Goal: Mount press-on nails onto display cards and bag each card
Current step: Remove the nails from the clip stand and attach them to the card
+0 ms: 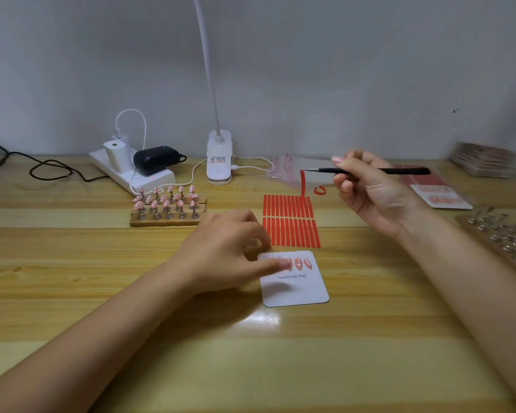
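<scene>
The left hand (230,248) presses fingertips on the display card (295,283) (pink nails (303,263) already mounted); the right hand (367,186) pinches black tweezers (370,171) holding a red strip (303,183).

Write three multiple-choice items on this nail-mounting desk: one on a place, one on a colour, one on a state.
1. Where is the sheet of adhesive strips?
A. just beyond the display card
B. on the power strip
C. under the lamp clip

2. What colour are the strips?
A. blue
B. red
C. green

3. What is the right hand doing?
A. resting flat
B. holding black tweezers with a peeled strip at the tip
C. holding a bag

Answers: 1 A, the sheet lies at the card's far edge; 2 B, they are plainly red; 3 B, fingers grip the tweezers and the strip hangs off.
</scene>
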Motion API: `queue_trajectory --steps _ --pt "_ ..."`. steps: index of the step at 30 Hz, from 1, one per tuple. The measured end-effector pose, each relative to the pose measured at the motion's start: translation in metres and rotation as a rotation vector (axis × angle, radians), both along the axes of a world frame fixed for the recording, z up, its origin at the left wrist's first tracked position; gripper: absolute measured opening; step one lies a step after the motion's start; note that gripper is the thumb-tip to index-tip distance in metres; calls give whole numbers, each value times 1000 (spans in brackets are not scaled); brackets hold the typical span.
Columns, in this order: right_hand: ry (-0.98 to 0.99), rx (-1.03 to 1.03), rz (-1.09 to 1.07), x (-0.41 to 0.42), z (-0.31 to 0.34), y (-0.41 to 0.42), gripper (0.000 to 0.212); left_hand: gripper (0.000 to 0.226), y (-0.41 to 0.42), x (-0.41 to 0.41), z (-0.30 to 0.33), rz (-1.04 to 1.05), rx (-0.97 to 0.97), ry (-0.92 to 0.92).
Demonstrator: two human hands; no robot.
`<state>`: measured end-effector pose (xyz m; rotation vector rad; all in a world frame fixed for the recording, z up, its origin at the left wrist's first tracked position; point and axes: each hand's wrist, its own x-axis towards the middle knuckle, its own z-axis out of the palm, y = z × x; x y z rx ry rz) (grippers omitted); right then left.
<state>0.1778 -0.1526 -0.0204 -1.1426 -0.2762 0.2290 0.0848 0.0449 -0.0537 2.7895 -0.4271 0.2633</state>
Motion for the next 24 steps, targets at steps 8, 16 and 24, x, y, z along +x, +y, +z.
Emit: queue_trajectory --steps 8,16,24 --pt "-14 -27 -212 -11 -25 -20 21 72 -8 -2 -1 17 94 210" --pt "-40 -3 -292 -11 -33 -21 22 60 -13 0 -1 13 -171 312" --pt "-33 48 -281 -13 -27 -18 22 56 -11 13 -8 49 -313 134"
